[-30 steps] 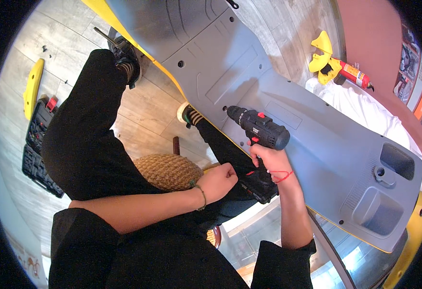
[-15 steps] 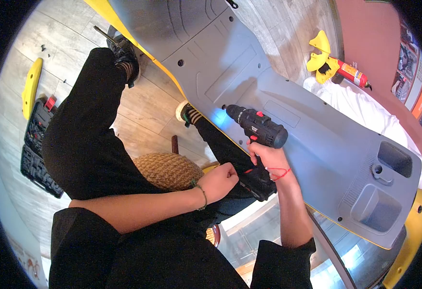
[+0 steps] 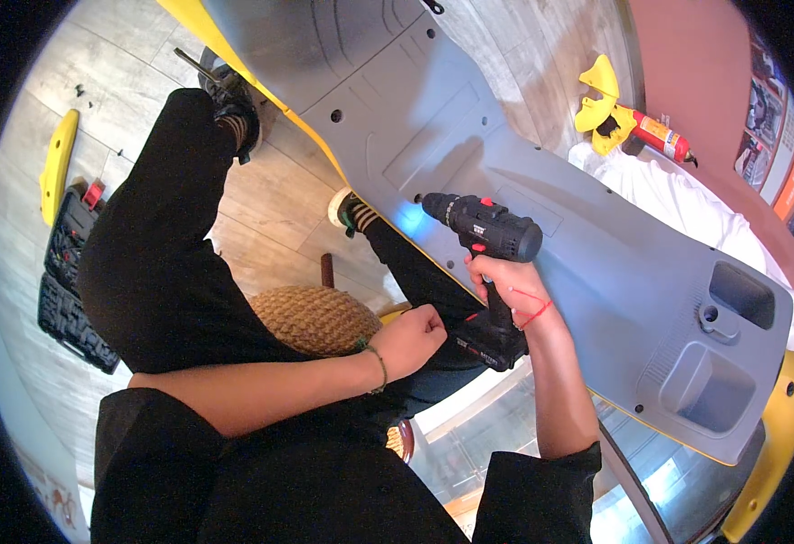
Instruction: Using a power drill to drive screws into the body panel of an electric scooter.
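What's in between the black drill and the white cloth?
In the head view, the grey molded panel with the yellow edge fills the stretch between the cordless drill and the white cloth.

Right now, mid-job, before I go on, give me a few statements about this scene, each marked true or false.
1. The right hand grips the black drill. True.
2. The left hand is also wrapped around the drill. False: it is curled beside the drill's battery base.
3. A bluish light spot falls on the grey panel near the drill's tip. True.
4. The tool case is closed. False: it is open.
5. The red fire extinguisher is near white cloth. True.
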The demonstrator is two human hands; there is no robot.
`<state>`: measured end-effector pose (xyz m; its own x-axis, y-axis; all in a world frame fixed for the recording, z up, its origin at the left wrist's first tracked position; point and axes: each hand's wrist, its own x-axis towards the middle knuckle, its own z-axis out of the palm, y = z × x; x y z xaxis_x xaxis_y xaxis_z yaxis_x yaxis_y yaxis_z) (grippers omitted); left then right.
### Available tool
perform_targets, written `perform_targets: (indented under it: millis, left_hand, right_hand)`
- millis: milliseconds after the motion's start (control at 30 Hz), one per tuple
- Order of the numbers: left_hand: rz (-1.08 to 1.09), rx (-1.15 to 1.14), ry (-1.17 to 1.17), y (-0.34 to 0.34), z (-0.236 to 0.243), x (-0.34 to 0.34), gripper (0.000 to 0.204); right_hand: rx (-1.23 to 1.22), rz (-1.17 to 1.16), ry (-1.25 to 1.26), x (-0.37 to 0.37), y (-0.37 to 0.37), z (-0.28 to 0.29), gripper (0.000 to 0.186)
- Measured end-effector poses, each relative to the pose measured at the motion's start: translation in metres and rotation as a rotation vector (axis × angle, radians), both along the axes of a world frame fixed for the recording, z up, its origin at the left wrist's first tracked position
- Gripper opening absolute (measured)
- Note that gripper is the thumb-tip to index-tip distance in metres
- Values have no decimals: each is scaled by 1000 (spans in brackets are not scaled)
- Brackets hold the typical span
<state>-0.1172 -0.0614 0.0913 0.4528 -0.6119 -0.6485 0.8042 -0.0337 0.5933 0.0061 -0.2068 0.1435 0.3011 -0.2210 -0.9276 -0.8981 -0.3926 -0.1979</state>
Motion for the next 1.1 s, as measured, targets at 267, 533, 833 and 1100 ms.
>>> perform_targets:
  millis: [267, 533, 833, 1100]
  left_hand:
    - [-22, 18, -22, -1, 2, -2, 22]
    - [-81, -10, 17, 1, -4, -5, 22]
    - [-128, -47, -127, 2, -2, -5, 21]
    - [-128, -133, 59, 6, -9, -3, 16]
  right_hand:
    - [-2, -4, -46, -7, 0, -6, 4]
    - [-35, 43, -26, -11, -3, -9, 8]
    - [-47, 22, -37, -18, 2, -10, 7]
    - [-58, 58, -59, -23, 7, -11, 14]
